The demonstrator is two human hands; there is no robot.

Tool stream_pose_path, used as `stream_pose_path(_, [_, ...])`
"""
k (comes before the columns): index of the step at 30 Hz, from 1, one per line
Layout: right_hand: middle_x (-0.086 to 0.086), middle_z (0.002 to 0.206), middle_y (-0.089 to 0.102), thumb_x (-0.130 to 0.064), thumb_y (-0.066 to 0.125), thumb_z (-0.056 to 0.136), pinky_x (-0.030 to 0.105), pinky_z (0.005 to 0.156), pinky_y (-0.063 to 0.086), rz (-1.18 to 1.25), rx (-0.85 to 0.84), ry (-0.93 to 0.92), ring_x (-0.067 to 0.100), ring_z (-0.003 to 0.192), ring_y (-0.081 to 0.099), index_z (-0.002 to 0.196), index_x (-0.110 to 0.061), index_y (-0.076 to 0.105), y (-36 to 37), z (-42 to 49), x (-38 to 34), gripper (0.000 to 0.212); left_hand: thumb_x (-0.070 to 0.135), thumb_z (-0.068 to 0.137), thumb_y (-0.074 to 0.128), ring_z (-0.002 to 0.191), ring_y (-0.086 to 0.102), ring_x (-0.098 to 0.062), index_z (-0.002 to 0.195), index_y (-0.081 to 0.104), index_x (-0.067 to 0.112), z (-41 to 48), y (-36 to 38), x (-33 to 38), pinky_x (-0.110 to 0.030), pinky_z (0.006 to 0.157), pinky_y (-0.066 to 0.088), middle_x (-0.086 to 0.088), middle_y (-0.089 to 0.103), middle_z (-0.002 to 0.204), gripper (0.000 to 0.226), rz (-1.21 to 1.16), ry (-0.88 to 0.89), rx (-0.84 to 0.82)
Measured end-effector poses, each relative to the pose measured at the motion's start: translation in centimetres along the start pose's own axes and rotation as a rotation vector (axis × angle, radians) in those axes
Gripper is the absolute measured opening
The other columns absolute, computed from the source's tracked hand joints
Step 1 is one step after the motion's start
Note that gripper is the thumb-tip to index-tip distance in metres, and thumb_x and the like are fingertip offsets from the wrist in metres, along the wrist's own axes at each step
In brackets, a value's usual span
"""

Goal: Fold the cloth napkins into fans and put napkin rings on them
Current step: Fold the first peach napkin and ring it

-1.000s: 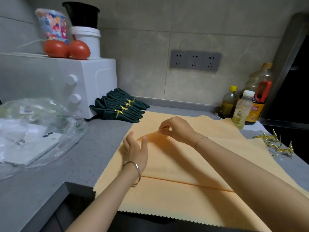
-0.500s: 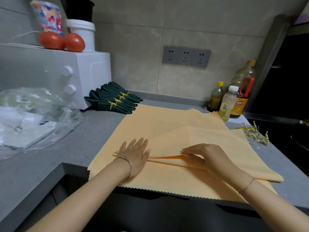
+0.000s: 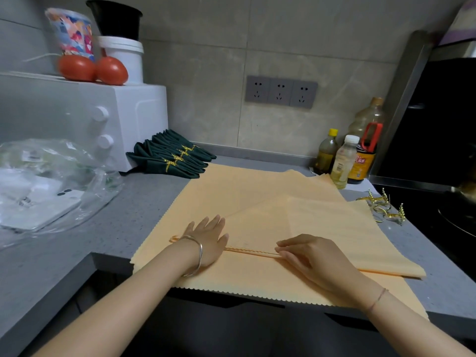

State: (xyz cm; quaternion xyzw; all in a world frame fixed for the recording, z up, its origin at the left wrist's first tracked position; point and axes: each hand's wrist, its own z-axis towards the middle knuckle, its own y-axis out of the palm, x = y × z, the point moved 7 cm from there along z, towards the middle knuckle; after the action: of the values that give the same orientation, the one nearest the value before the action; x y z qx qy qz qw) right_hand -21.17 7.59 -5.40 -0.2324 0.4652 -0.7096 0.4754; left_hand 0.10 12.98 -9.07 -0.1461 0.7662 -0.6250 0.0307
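Peach cloth napkin [image 3: 244, 191], scalloped hem, spread on the grey desk [image 3: 123, 215] at frame centre; its far part is folded over toward the near edge, with the fold edge running across lower centre. Left hand [image 3: 206, 240]: flat, fingers straight and spread, pressing the fold's left end. Right hand [image 3: 311, 256]: fingers straight and together, pressing the fold edge further right. Folded dark green napkins [image 3: 167, 158], each ringed in gold, centre left beside a white oven [image 3: 128, 119]. Loose gold napkin rings [image 3: 383, 208], on the desk at right of the peach cloth
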Motion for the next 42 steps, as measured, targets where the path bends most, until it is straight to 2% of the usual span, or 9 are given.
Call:
stream_pose_path(12, [-0.016,0.097,0.071,-0.042,0.042,0.096,0.021,0.065,0.05,-0.059,0.013,-0.098,0.003,0.081,0.062,0.09,-0.027,0.076,-0.1,0.4,-0.7,0.038,0.035,0.103,0.008,0.147,-0.007,-0.013,0.153,-0.004,0.021,5.0,-0.7,2.5,-0.039,0.119,-0.004,0.009,-0.007,0.16,0.053,-0.036,0.055,0.091])
stream_pose_path(16, [-0.01,0.081,0.069,-0.054,0.032,0.094,0.031,0.066,0.049,-0.038,-0.059,0.049,0.007,0.073,0.061,0.079,-0.024,0.071,0.2,2.9,0.5,0.052,0.036,0.102,0.007,0.147,-0.009,-0.013,0.153,-0.007,0.022,5.4,-0.3,2.2,-0.039,0.119,-0.005,0.009,-0.01,0.159,0.054,-0.009,0.035,0.123])
stream_pose_path(19, [-0.012,0.108,0.069,-0.04,0.038,0.099,0.028,0.087,0.046,0.093,-0.063,0.21,0.008,0.1,0.061,0.105,-0.026,0.07,1.3,6.2,1.5,0.035,0.037,0.102,0.007,0.147,-0.009,-0.012,0.153,-0.006,0.022,5.5,-0.3,2.2,-0.039,0.119,-0.005,0.01,-0.01,0.159,0.054,0.0,0.032,0.13])
stream_pose_path(22, [-0.003,0.148,0.041,-0.018,0.034,0.101,0.023,0.11,0.023,0.123,-0.205,0.186,0.012,0.137,0.034,0.141,-0.017,0.043,4.2,9.5,1.4,0.041,0.037,0.102,0.007,0.147,-0.009,-0.012,0.153,-0.006,0.022,5.6,-0.2,2.2,-0.039,0.119,-0.005,0.009,-0.011,0.159,0.054,0.012,0.032,0.138])
stream_pose_path(24, [-0.002,0.157,0.019,-0.021,0.028,0.103,0.03,0.117,0.01,0.072,-0.348,0.163,0.014,0.145,0.014,0.149,-0.017,0.025,6.5,10.6,1.7,0.046,0.038,0.102,0.007,0.147,-0.01,-0.012,0.153,-0.006,0.022,5.6,-0.3,2.2,-0.039,0.119,-0.006,0.009,-0.011,0.159,0.054,0.012,0.035,0.142])
stream_pose_path(27, [-0.007,0.159,0.008,-0.034,0.02,0.104,0.032,0.118,0.001,0.045,-0.475,0.175,0.009,0.146,0.002,0.152,-0.022,0.013,8.9,10.6,2.7,0.05,0.038,0.102,0.006,0.147,-0.011,-0.012,0.153,-0.007,0.022,5.6,-0.2,2.2,-0.039,0.119,-0.006,0.009,-0.012,0.159,0.055,0.013,0.035,0.145])
stream_pose_path(38, [-0.008,0.159,0.005,-0.043,0.013,0.102,0.036,0.117,-0.003,-0.038,-0.466,0.416,0.011,0.146,-0.001,0.152,-0.024,0.01,8.2,10.0,11.2,0.053,0.036,0.102,0.006,0.146,-0.013,-0.015,0.151,-0.013,0.025,5.8,-0.1,2.2,-0.04,0.119,-0.006,0.009,-0.015,0.159,0.053,0.018,0.048,0.123])
stream_pose_path(40, [-0.006,0.159,0.011,-0.045,0.013,0.102,0.039,0.118,-0.001,0.038,-0.417,0.452,0.015,0.147,0.002,0.151,-0.022,0.017,7.9,10.2,11.7,0.055,0.037,0.102,0.006,0.146,-0.014,-0.016,0.151,-0.015,0.029,5.9,-0.1,2.3,-0.042,0.118,-0.006,0.008,-0.015,0.159,0.053,0.021,0.036,0.091])
stream_pose_path(42, [0.0,0.155,0.026,-0.043,0.021,0.102,0.04,0.118,0.01,0.176,-0.232,0.495,0.02,0.144,0.017,0.147,-0.017,0.031,6.6,10.6,12.4,0.053,0.042,0.101,0.006,0.146,-0.015,-0.018,0.15,-0.017,0.031,6.0,-0.2,2.6,-0.044,0.118,-0.008,0.008,-0.016,0.158,0.054,0.028,0.024,0.053])
